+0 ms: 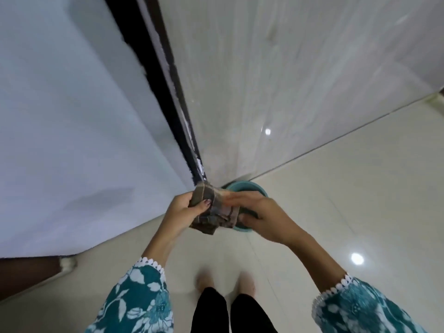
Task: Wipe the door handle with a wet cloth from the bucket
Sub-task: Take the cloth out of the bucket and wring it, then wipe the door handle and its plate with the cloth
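Note:
A brown checked cloth (211, 212) is bunched between both hands, above the floor. My left hand (186, 207) grips its left end with the thumb on top. My right hand (259, 215) holds the right end with fingers curled around it. Directly below and behind the hands stands a teal bucket (247, 187) on the floor, by the foot of the wall; the hands and cloth hide most of it. No door handle is in view.
A pale glossy door or panel (276, 80) rises ahead, with a dark frame strip (168, 75) to its left and a white wall (60, 128) beyond. Shiny cream floor tiles (348, 188) spread to the right. My feet (225, 282) stand just below the hands.

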The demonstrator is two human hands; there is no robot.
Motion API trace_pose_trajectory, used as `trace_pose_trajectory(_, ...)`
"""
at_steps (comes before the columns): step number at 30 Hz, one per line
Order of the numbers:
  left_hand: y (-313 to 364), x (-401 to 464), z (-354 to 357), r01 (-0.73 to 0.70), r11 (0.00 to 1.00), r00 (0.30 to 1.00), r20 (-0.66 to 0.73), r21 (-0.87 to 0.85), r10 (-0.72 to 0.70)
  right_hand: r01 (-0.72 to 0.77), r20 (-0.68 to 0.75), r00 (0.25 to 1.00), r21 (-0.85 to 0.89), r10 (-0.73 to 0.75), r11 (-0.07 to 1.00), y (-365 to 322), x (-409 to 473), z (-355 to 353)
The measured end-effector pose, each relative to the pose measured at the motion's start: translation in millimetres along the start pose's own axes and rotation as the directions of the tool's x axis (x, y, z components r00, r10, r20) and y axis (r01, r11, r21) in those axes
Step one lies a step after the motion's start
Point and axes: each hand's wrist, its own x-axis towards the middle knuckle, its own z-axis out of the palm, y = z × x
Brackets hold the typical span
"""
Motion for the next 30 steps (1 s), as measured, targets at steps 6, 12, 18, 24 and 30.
trace_pose_trajectory(6,14.7,-92.6,-71.7,-0.102,0.993,0.992,-0.087,-0.067,0.096,-0.034,-0.259,0.964,0.098,0.058,0.995,-77.7,9.4,8.8)
trace_pose_trajectory(12,0.1,-185.6,-160.0,-0.283,0.952,0.933,-0.264,-0.121,0.244,0.330,0.017,0.944,-0.039,-0.330,0.943,-199.8,36.1,91.1)
trace_pose_trajectory(18,-51.3,-287.8,-271.2,-0.291,0.957,0.716,-0.660,0.018,0.230,0.423,0.103,0.897,0.084,-0.430,0.902,-325.0,56.4,183.9)
trace_pose_trajectory(24,-78.2,-364.2,-369.8,-0.259,0.945,0.803,-0.588,-0.201,0.095,0.417,0.306,0.829,0.220,-0.469,0.882,-436.3,83.4,243.7)
trace_pose_trajectory(30,-95.4,-361.5,-424.4,-0.394,0.807,0.673,-0.736,-0.441,-0.074,0.685,-0.055,0.711,-0.170,-0.701,0.708,-498.0,90.2,320.7)
